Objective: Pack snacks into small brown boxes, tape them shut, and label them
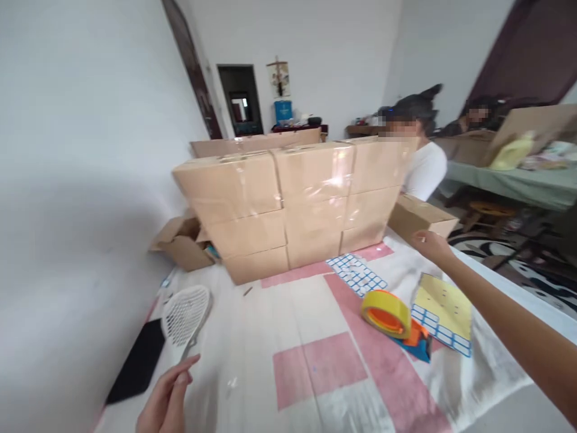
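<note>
My left hand (165,397) is low at the front left, thumb and fingers drawn together. Its fingertips overlap the handle end of a white slotted racket-shaped thing (187,314); whether they grip anything is hidden. My right hand (431,248) reaches out at the right, its fingers closed in a pinch in front of a cardboard box (419,216). A small pale spot shows at the fingertips, too small to name. Between my hands lies a tape dispenser (419,341) with a yellow roll of tape (385,310). Beyond it are blue-bordered label sheets (357,273) and a yellow backing sheet (444,304).
Stacked taped cartons (313,204) form a wall across the cloth-covered table (252,349). An open carton (184,243) stands by the left wall, and a black flat panel (137,364) lies nearer. A person in white (426,171) sits behind the cartons, another person farther right.
</note>
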### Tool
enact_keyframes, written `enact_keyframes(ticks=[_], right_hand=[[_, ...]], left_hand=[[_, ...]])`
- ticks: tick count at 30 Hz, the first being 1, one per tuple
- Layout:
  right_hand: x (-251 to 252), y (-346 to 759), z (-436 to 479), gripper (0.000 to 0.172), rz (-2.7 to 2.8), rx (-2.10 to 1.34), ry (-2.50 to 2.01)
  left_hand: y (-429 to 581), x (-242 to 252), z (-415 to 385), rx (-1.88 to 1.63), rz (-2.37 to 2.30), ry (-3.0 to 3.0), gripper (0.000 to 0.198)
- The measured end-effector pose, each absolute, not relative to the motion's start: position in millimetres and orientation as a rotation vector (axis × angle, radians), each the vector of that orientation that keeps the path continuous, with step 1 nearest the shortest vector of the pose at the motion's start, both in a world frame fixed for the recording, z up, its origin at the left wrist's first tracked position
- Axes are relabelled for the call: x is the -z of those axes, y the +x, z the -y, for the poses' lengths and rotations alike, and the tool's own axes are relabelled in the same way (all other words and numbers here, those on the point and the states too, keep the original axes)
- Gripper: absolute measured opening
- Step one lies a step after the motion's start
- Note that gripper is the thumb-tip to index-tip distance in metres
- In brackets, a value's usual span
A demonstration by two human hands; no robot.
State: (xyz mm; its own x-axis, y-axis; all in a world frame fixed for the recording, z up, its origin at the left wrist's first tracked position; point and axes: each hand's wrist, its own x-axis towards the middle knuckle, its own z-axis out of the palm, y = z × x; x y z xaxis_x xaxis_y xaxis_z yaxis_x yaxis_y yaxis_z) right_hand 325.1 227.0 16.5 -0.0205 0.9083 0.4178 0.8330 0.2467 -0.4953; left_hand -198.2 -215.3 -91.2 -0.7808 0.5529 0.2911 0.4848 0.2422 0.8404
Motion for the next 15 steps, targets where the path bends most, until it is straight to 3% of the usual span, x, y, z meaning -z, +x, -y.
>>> enact_keyframes(ticks=[5, 9, 15], right_hand=[[-54.5, 145.8, -157.1, 0.015, 2.318, -0.414, -1.241], [-39.3, -41.8, -77.9, 0.005, 2.563, -0.886, -0.832], [2.7, -242.6, -31.9, 0.042, 2.439, -0.971, -1.086]], left_hand=[[-244.3, 60.7, 176.5, -1.966, -2.195, 0.841, 0.035], [-276.3, 43.3, 96.7, -2.142, -2.296, 0.731, 0.047], [-326.5, 52.4, 19.8, -1.95, -2.639, 0.761, 0.078]])
